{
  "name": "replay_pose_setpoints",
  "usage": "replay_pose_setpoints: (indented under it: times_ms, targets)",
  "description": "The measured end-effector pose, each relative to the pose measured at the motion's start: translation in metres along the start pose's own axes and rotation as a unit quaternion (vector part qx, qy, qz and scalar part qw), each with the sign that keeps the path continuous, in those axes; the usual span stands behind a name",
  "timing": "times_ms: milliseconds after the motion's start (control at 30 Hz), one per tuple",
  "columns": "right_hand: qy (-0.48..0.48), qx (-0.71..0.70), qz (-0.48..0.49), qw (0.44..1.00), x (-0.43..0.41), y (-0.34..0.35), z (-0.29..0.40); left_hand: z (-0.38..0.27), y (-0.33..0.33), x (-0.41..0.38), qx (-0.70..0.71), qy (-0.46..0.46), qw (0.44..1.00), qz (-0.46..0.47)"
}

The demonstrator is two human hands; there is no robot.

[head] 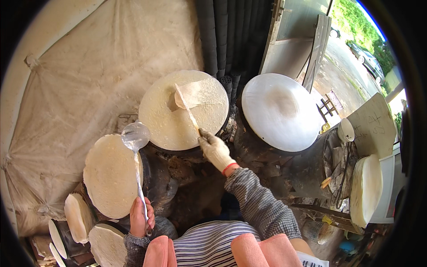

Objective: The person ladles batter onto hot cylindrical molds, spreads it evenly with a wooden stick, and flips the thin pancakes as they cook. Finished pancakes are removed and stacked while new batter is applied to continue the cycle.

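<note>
A cream work glove covers my right hand (215,150), which grips the handle of a batter-coated spreader (190,115). Its pale flat blade rests on the batter layer (156,106) covering the round griddle at upper centre. My bare left hand (141,217) holds a metal ladle (135,135) by its long handle, bowl up, over the right edge of a thin round flatbread (108,177) on the left griddle. To the right sits a bare, shiny round griddle (280,111) on a dark stove. Whether the ladle holds batter I cannot tell.
Stacked flatbreads (367,190) stand at the far right; more flatbreads (77,218) lie at lower left. A white bowl (346,130) and metal tongs (342,187) rest on a drum at right. Black honeycomb briquettes (227,36) are stacked behind the griddles, beside a draped sheet (100,66).
</note>
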State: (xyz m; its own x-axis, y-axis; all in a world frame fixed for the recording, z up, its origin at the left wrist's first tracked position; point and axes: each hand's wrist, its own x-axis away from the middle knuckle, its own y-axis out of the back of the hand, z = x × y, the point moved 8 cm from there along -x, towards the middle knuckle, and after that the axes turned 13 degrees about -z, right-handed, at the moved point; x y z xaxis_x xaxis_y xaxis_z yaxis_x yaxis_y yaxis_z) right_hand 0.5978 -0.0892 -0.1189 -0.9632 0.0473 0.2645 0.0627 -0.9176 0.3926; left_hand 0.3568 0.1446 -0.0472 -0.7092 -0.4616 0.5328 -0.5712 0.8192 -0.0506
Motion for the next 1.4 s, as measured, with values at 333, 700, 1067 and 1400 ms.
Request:
replay_pose_setpoints:
  times_ms: [333, 700, 1067, 1400]
  targets:
    - [-0.037, -0.107, 0.067, 0.991, 0.008, -0.006, 0.003, 0.001, 0.005, 0.005, -0.009, 0.000, 1.000, 0.011]
    - [-0.094, -0.159, 0.063, 0.981, 0.069, -0.015, -0.008, -0.017, -0.021, -0.002, -0.048, -0.006, 0.999, 0.011]
    - [-0.013, -0.006, 0.060, 0.998, -0.010, 0.046, 0.010, -0.058, -0.088, -0.070, -0.090, -0.032, 0.995, 0.022]
    - [0.029, 0.026, 0.088, 0.995, -0.033, 0.049, 0.025, -0.055, -0.140, -0.164, -0.121, -0.069, 0.988, -0.062]
